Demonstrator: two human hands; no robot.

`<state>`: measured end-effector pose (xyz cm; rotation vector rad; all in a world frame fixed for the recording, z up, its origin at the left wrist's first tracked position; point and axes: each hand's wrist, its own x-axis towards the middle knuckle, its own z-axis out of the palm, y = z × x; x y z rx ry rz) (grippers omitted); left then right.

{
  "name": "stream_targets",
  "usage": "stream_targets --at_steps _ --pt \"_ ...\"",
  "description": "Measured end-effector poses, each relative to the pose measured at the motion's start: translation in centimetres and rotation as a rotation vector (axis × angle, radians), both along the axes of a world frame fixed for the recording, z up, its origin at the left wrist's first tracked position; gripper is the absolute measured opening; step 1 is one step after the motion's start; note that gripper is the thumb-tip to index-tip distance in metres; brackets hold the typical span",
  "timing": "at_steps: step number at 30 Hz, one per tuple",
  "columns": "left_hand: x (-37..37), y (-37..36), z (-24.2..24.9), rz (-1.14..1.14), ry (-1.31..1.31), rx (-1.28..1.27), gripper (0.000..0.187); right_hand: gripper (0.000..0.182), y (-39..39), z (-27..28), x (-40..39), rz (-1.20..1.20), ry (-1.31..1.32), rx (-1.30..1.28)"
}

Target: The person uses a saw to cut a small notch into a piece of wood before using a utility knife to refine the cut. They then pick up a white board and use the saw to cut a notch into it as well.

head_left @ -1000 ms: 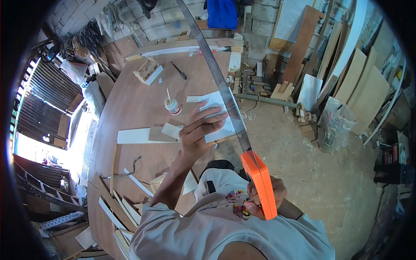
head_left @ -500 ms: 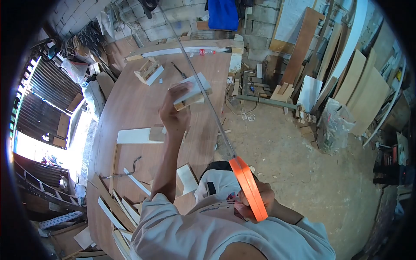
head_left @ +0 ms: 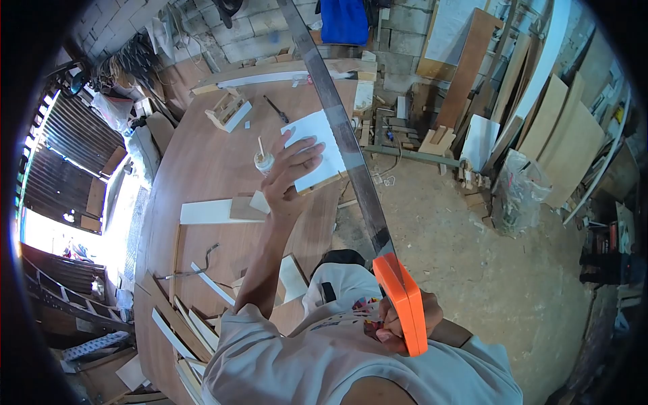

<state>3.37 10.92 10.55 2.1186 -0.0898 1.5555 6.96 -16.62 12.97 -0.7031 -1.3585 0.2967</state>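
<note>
My left hand [head_left: 295, 167] lies on a white-faced wooden piece [head_left: 317, 152], its fingers spread over the top face. Near the thumb side stands a small white container [head_left: 264, 162] with a stick or brush handle rising from it. The orange handle of a handsaw [head_left: 403, 307] is in my right hand [head_left: 423, 314], fingers wrapped round it close to my chest. Its long blade reaches up and away, overlapping the right edge of the white piece in this view. Beyond my left hand lies a slim dark tool [head_left: 275, 108].
The brown table [head_left: 209, 158] holds a small wooden frame [head_left: 229, 111], a white strip [head_left: 206, 212] and several offcuts at its near left. A metal clamp-like bar [head_left: 196, 270] lies among them. Boards [head_left: 469, 71] lean on the far wall; a plastic bag [head_left: 523, 192] stands on the floor.
The white-faced piece has come down flat and my left hand has opened out over it. The saw blade has turned to show its broad side, and its handle has shifted slightly right and down.
</note>
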Motion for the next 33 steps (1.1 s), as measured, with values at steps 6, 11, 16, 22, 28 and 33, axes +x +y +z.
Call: stream_targets --at_steps 6,11,16,22,28,33 --pt "0.1 -1.6 0.9 -0.050 -0.049 0.046 0.011 0.025 0.5 -0.8 -0.3 -0.035 0.057 0.030" --pt "-0.2 -2.4 1.3 -0.042 -0.018 0.050 0.010 0.010 0.6 -1.1 0.2 -0.004 0.068 0.023" --pt "0.0 -2.7 1.3 -0.082 -0.033 0.034 0.010 0.012 0.4 -1.7 0.2 -0.017 0.077 0.004" --pt "0.0 -3.2 1.7 -0.082 -0.030 0.043 0.009 0.014 1.2 -1.3 0.2 -0.023 0.099 0.037" --pt "-0.4 -2.1 2.3 0.038 -0.039 0.030 0.016 0.024 1.2 -0.8 -0.1 -0.015 0.092 -0.061" --pt "0.0 4.8 3.2 0.296 -0.121 -0.018 0.027 0.018 -0.2 -3.0 -0.2 0.051 0.049 -0.185"
